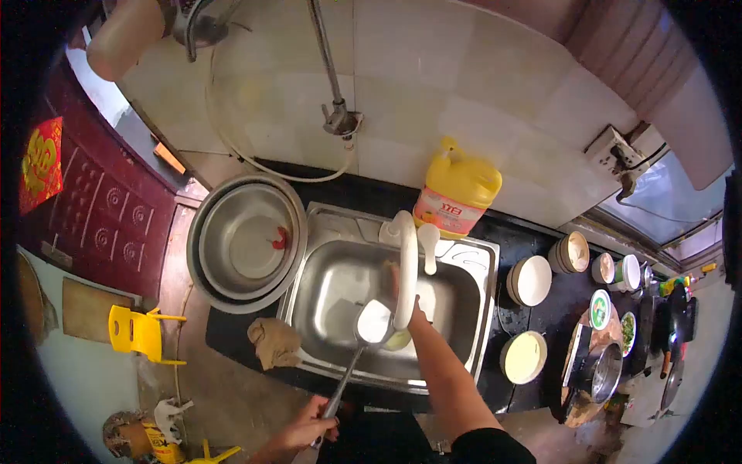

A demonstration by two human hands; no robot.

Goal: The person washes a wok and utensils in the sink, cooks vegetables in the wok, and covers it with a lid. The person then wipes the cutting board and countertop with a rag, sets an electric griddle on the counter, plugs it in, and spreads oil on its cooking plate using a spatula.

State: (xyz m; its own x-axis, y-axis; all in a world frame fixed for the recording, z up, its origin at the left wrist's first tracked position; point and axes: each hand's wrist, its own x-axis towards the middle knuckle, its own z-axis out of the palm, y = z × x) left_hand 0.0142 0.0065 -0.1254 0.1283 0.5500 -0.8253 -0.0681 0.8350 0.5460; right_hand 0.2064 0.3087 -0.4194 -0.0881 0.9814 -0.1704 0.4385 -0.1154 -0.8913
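Observation:
My left hand point(309, 421) is closed round the handle of a long metal ladle point(374, 321), whose bowl hangs over the steel sink point(313, 290), close to the white faucet point(406, 271). My right hand point(417, 309) reaches into the sink beside the faucet; the spout hides most of its fingers, and what it may hold cannot be made out. A pale greenish rounded thing point(397, 340) shows below the spout, partly covered by the ladle and faucet. Left of the sink lies a crumpled brown cloth point(274, 342).
Nested metal basins point(247, 232) stand left of the sink. Behind it is a yellow detergent jug point(456, 189). To the right are stacked bowls point(532, 281), a bowl with pale yellow contents point(524, 357) and a metal pot point(601, 373). A yellow chair point(137, 332) stands at the left.

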